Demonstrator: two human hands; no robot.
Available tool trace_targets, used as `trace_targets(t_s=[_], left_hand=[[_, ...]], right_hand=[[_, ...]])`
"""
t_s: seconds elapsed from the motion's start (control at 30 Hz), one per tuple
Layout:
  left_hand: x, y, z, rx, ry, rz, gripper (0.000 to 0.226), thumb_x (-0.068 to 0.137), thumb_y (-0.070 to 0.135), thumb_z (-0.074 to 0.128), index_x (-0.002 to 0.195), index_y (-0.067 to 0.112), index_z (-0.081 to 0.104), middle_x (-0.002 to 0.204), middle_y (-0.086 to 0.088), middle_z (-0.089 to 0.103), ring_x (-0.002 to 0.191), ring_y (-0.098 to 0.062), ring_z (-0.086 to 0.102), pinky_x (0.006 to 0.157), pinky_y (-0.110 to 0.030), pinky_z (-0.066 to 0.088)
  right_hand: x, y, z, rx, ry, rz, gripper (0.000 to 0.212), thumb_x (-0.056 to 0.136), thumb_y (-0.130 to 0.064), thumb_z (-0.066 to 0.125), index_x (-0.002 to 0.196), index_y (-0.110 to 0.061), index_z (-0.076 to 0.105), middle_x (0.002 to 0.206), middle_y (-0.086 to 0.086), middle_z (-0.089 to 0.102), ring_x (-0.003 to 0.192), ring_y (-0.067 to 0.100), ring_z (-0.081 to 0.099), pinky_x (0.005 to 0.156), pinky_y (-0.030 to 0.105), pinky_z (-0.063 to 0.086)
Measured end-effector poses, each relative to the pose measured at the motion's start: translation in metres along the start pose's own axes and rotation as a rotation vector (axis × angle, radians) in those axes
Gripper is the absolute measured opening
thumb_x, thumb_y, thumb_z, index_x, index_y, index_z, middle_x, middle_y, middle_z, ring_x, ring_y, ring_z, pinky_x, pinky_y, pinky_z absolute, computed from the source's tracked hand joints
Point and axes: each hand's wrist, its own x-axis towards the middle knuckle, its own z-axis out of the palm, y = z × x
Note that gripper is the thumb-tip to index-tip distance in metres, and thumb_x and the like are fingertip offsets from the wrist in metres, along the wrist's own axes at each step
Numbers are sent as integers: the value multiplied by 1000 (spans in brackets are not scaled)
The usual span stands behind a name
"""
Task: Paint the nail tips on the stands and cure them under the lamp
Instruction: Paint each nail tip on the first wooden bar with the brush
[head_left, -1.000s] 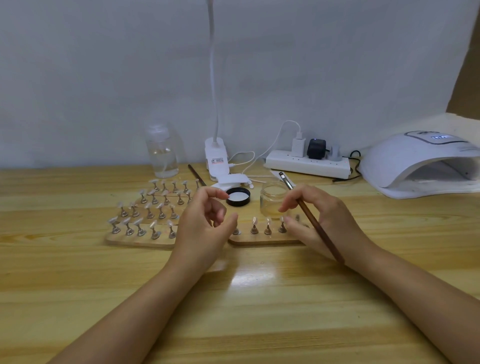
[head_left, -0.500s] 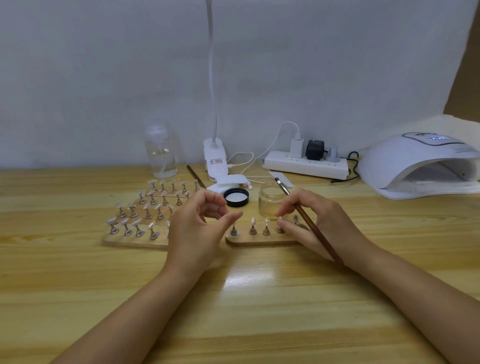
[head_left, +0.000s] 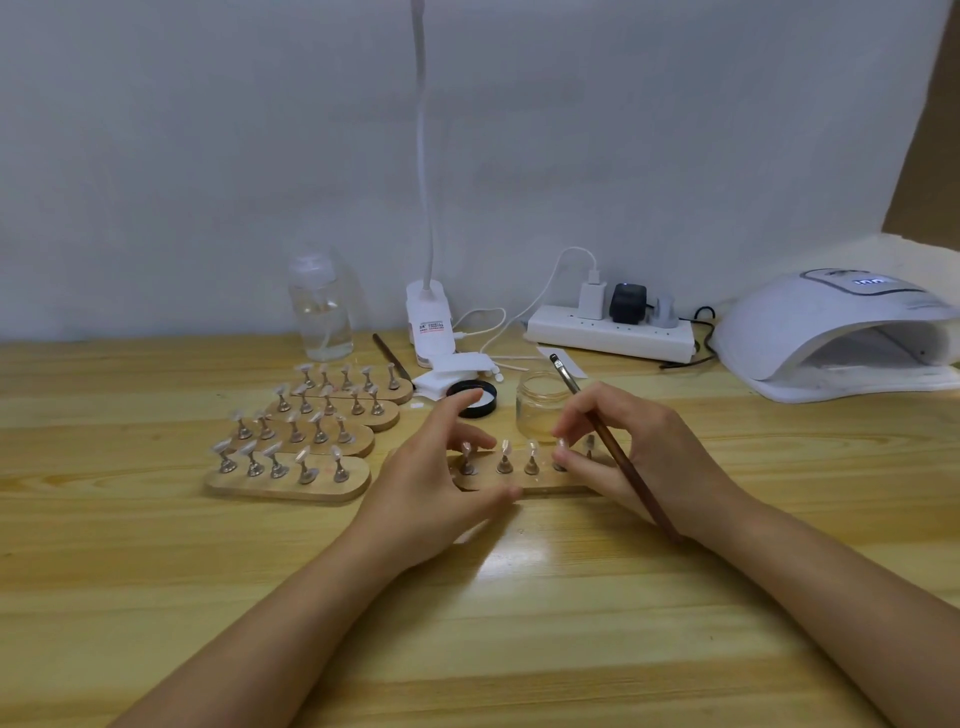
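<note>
1. Far left, nothing's budged: four pale wooden strips w/ metal nail-tip stands (head_left: 291, 452) sit in the same staggered stack as a sec ago, clear tips on top. Clear plastic pump bottle (head_left: 321, 306) behind them, also untouched.

2. Left hand (head_left: 431, 483) is where the change is. A sec ago it hovered curled above the board w/ fingers bunched. Now it's dropped down and spread, thumb along the front edge of the fifth wooden strip of stands (head_left: 524, 480), a fingertip by the leftmost stand. Fingers apart and fairly straight, so it's bracing the strip more than gripping it, imo.

3. Black round lid (head_left: 475, 400) and the small clear glass jar (head_left: 540, 408) sit just behind that strip, jar open. Can't tell what's in it.

4. Right hand (head_left: 631, 457) has come down too. The thin brown wooden brush (head_left: 613, 447) lies across it, bristle end pointing up and back over the jar, so no painting rn. Thumb and forefinger look pinched at the fourth stand on the strip, but whether they actually have hold of it, can't tell at this res.

5. White dome curing lamp (head_left: 836, 332) far right, display lit, mouth open, well apart from the strip.

6. My read: both hands settling on the working strip = about to adjust it or lift it toward the lamp. Could be either tbh.
</note>
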Motion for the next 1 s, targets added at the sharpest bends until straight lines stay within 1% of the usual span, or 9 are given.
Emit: trace_targets(t_s=[0.17, 0.23, 0.37, 0.57, 0.67, 0.8, 1.0], left_hand=[[1, -3, 0, 18, 9, 19, 72, 67, 36, 77, 121, 50, 31, 96, 26, 60, 101, 4, 51, 81, -11, 39], [1, -3, 0, 15, 8, 18, 70, 67, 35, 77, 119, 51, 31, 96, 26, 60, 100, 4, 51, 80, -7, 37], [1, -4, -1, 10, 8, 7, 69, 68, 33, 77, 118, 50, 33, 95, 26, 59, 99, 2, 53, 76, -4, 36], [1, -2, -2, 6, 1, 7, 71, 68, 30, 77, 120, 47, 32, 94, 27, 58, 96, 7, 50, 73, 2, 35], [1, -1, -2, 13, -2, 2, 72, 68, 29, 77, 123, 44, 33, 94, 27, 58, 95, 7, 50, 73, 2, 36], [2, -1, -2, 7, -6, -8, 73, 68, 28, 77, 127, 40, 35, 94, 26, 58, 96, 8, 50, 72, 0, 37], [1, -1, -2, 13, -14, -13, 74, 69, 29, 77, 129, 39, 35, 95, 27, 57, 95, 13, 46, 72, 3, 34]], right_hand=[[0, -2, 0, -45, 13, 24, 23, 74, -18, 75, 86, -27, 58, 78, -15, 61, 83, -1, 59, 77, 5, 40], [0, -2, -1, -20, 22, 54, 21, 74, -17, 76, 84, -25, 59, 79, -14, 62, 82, 0, 59, 75, 5, 40], [0, -5, -1, 22, 26, 93, 19, 74, -13, 76, 83, -21, 60, 79, -8, 64, 82, 1, 59, 72, 8, 43], [1, -5, -2, 59, -3, 135, 15, 75, -13, 75, 83, -15, 62, 80, -8, 64, 82, 1, 58, 72, 8, 43], [2, -5, -2, 81, -12, 162, 15, 76, -14, 74, 81, -17, 61, 80, -7, 65, 80, 1, 59, 71, 7, 42], [1, -5, -2, 87, -8, 168, 22, 76, -14, 74, 77, -26, 56, 81, -6, 66, 80, 1, 60, 72, 7, 42], [-1, -4, -1, 112, 2, 194, 23, 75, -17, 75, 79, -26, 55, 84, -7, 66, 87, 0, 59, 78, 11, 45]])
